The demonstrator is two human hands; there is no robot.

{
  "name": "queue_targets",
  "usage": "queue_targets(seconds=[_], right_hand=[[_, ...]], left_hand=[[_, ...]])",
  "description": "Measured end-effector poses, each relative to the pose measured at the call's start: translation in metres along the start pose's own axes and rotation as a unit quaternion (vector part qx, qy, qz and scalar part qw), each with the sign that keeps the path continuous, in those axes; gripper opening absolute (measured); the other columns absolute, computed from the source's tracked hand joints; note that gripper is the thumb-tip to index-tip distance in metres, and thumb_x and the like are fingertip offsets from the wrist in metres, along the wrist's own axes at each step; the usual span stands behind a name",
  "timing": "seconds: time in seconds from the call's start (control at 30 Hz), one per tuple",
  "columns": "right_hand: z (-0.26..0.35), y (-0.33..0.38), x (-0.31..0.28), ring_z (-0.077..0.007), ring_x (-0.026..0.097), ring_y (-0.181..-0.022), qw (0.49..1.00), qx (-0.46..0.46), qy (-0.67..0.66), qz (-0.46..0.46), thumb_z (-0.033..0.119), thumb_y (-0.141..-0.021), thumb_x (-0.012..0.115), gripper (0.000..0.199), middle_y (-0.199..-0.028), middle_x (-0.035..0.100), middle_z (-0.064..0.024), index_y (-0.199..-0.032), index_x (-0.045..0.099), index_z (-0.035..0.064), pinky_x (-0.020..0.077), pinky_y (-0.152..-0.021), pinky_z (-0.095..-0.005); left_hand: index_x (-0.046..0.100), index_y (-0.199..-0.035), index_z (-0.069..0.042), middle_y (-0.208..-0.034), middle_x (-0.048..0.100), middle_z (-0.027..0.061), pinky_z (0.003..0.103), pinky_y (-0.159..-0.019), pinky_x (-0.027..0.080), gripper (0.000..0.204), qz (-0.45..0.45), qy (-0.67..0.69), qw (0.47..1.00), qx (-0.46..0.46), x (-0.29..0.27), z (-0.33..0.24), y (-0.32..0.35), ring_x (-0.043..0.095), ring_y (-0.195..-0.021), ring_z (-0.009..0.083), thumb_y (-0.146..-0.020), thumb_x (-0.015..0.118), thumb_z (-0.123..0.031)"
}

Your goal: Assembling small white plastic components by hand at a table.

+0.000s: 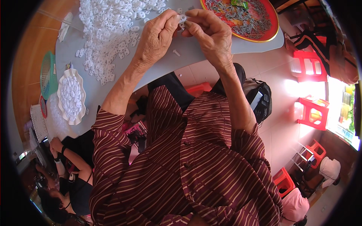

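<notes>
Above the grey table, my left hand (156, 37) and my right hand (213, 35) meet with fingers pinched. Between their fingertips is a small white plastic piece with round holes (182, 21); both hands grip it. Whether a screw is in it, I cannot make out. To the left of my hands spreads a big heap of similar white plastic pieces (109, 26). Right of them lies a round red tray with a yellow rim (273, 32), holding many loose grey screws or nails and a small green packet (240, 4). A single white piece (176, 52) lies on the table below my hands.
At the table's left stand a wavy white dish (82, 101) full of white pieces and a green basket (48, 75). Another person (75, 180) sits at the lower left. Red plastic stools (315, 113) stand on the tiled floor at right, with more people beyond.
</notes>
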State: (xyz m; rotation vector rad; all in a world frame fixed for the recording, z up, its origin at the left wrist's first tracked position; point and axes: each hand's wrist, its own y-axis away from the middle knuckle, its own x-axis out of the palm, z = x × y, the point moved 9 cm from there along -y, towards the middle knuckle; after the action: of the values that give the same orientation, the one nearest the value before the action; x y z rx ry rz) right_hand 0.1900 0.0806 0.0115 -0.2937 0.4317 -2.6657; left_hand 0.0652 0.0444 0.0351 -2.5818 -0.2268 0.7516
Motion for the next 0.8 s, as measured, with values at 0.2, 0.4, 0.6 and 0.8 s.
queue_targets(seconds=[0.2,0.4,0.6,0.8], right_hand=[[-0.003,0.0,0.0,-0.0131,0.065,-0.076,1.0,0.006,-0.02,0.003,0.001,-0.085,0.06,0.025,-0.087,0.064,-0.0083,-0.109,0.057,-0.0034,0.0534,-0.071,-0.0236],[-0.003,-0.001,0.002,-0.0141,0.065,-0.081,1.0,0.005,-0.008,0.019,0.001,-0.084,0.061,0.027,-0.09,0.064,-0.0079,-0.11,0.056,-0.0034,0.0526,-0.074,-0.0237],[-0.004,0.0,0.001,-0.0125,0.063,-0.083,0.999,0.008,-0.038,0.013,0.002,-0.082,0.064,0.029,-0.088,0.063,-0.0064,-0.11,0.057,-0.003,0.0515,-0.075,-0.023],[-0.002,-0.001,0.001,-0.0093,0.061,-0.077,0.999,-0.002,-0.033,0.03,0.001,-0.081,0.065,0.029,-0.084,0.062,-0.0038,-0.109,0.057,-0.002,0.0504,-0.072,-0.021]], left_hand=[[0.054,-0.096,-0.002,-0.068,0.058,0.01,0.03,-0.056,0.044,0.022,0.003,0.005,1.0,0.006,0.001,-0.001,0.0,0.055,-0.059,0.0189,-0.095,0.049,-0.023],[0.054,-0.095,-0.003,-0.065,0.055,0.0091,0.03,-0.053,0.042,0.019,0.001,0.006,1.0,-0.008,0.0,0.003,0.0,0.05,-0.056,0.0155,-0.095,0.05,-0.021],[0.053,-0.09,-0.002,-0.061,0.049,0.0089,0.029,-0.051,0.04,0.013,0.006,-0.019,0.999,0.037,0.003,-0.01,0.001,0.046,-0.054,0.0155,-0.093,0.051,-0.015],[0.052,-0.088,-0.002,-0.061,0.049,0.0083,0.029,-0.052,0.04,0.012,0.001,-0.01,0.999,0.04,0.004,-0.01,0.002,0.046,-0.054,0.0155,-0.093,0.051,-0.013]])
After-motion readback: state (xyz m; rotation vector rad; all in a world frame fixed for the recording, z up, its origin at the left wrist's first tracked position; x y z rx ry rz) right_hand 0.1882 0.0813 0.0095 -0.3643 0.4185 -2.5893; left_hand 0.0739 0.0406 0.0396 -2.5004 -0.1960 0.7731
